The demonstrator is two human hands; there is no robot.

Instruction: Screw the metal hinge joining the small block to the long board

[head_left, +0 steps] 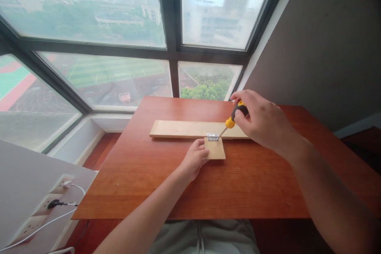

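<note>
My right hand (262, 121) is wrapped round the handle of a yellow and black screwdriver (230, 122). The screwdriver slants down to the left, its tip at the right end of a silver metal hinge (212, 137). My left hand (195, 158) pinches the left edge of a small square wooden piece (215, 150). One leaf of the hinge lies along that piece's far edge; the other reaches toward a long pale wooden board (181, 129) lying flat behind it. Whether a screw sits under the tip is too small to tell. My right hand hides part of the board's right end.
A reddish-brown wooden table (143, 182) carries the work, its near edge at my lap. Large windows (119, 71) stand behind it, and a grey wall (321, 47) rises at the right. Wall sockets (47, 204) with plugs and cables are at the lower left.
</note>
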